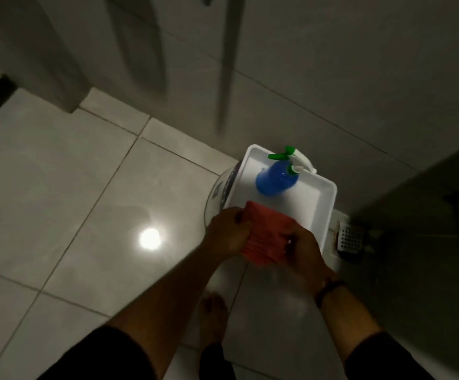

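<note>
Item under handling: a red cloth (266,237), lower centre of the frame, bunched or folded into a compact wad. It is held just above the near edge of a white tray (329,204); whether it touches the rim cannot be told.

Left hand (228,231): fingers curled around the cloth's left end, gripping it. Right hand (302,250): fingers curled over the right end, likewise gripping. Neither hand is open. The picture is blurred here, so the individual finger positions cannot be made out.

Inside the tray, toward the centre right of the frame, a blue spray bottle (274,179) with a green trigger stands or leans at the far corner, apart from the cloth and untouched.

Assessment: the cloth is gathered and in hand. Judged from the two-handed grip, it is being folded or wrung, either to go into the tray or just taken from it. Spraying and wiping show no sign of being under way.

Surroundings: the tray rests on a round object (217,193), partly hidden. A floor drain (350,237) lies to the right on the tiled floor (58,215). A bare foot (213,316) is below the hands.
</note>
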The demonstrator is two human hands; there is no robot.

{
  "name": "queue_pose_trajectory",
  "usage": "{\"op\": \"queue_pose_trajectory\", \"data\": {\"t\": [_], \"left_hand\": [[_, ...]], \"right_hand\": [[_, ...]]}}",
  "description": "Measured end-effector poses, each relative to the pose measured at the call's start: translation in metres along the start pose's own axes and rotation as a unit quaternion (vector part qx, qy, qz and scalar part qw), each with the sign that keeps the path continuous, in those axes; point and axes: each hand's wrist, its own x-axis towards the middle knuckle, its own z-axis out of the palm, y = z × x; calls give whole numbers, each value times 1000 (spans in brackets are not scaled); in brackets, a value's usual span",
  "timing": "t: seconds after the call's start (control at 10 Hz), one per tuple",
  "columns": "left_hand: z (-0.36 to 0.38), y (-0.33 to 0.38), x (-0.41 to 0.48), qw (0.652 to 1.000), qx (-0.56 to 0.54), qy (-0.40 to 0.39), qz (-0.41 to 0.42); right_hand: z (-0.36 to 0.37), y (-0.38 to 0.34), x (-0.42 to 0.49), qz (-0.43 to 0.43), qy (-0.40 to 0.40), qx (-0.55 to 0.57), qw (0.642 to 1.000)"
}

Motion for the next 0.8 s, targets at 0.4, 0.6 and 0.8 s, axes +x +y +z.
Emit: {"op": "queue_pose_trajectory", "data": {"t": [0.4,0.6,0.8], "left_hand": [[61,16,92,939,327,79,-68],[44,26,72,926,345,152,-18],[49,11,27,921,353,152,64]], "right_hand": [[-14,0,125,-17,94,-226,969],[5,-8,107,-79,121,-286,947],[0,-11,54,-156,166,-276,934]]}}
